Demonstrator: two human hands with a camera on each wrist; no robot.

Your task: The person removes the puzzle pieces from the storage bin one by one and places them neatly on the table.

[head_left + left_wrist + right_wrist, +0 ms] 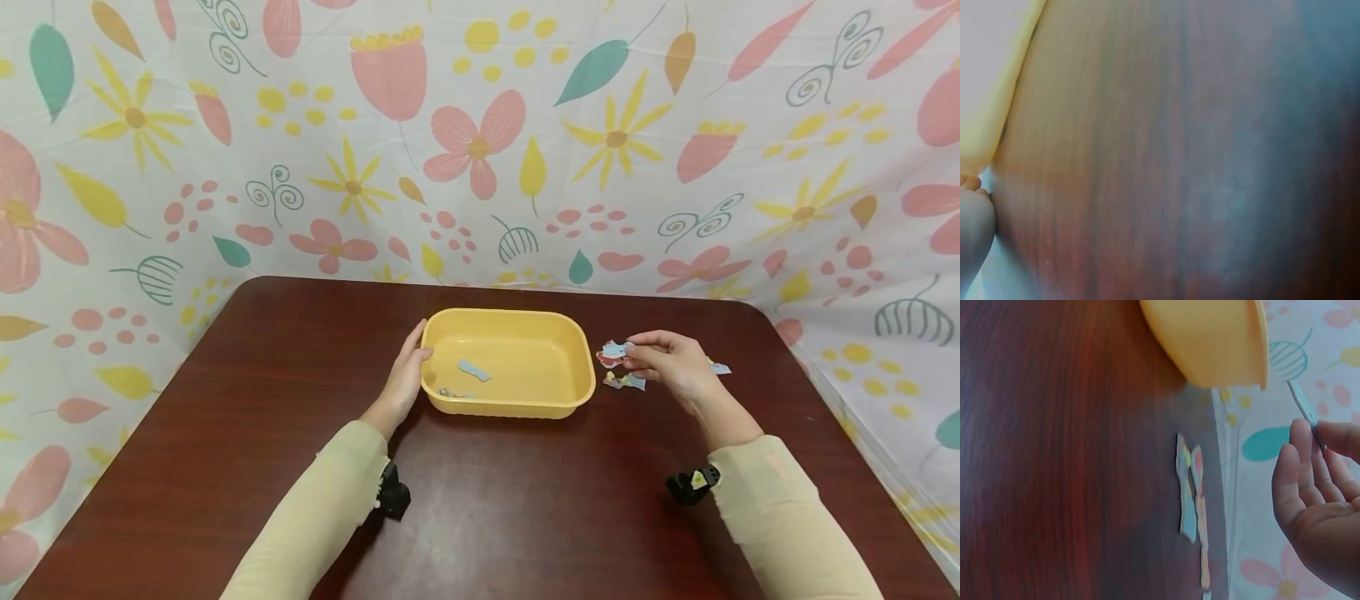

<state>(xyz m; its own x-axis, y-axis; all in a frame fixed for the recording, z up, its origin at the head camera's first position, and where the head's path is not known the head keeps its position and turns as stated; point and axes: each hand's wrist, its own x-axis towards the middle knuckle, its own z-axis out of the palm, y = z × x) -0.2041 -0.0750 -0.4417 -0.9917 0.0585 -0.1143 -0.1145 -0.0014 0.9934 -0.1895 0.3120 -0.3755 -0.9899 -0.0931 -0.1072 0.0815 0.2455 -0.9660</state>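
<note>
A yellow plastic basin [510,410] stands near the middle of the dark table. My left hand [402,379] grips its left rim, the thumb over the edge; the left wrist view catches only part of that hand. Inside the basin lie a light-blue puzzle piece [473,370] and some small coloured pieces [454,394]. To the right of the basin, my right hand [671,364] pinches a thin light-blue puzzle piece [1302,403] between thumb and fingertips. Under and beside it, a red-edged piece [606,361] and a multicoloured piece [627,382] lie flat on the table.
Another light-blue piece [720,367] lies beyond the right hand, partly hidden by it. The dark wooden table [517,508] ends at a flower-patterned cloth [480,208] behind and at the sides. Black wrist cameras [693,484] sit at both cuffs.
</note>
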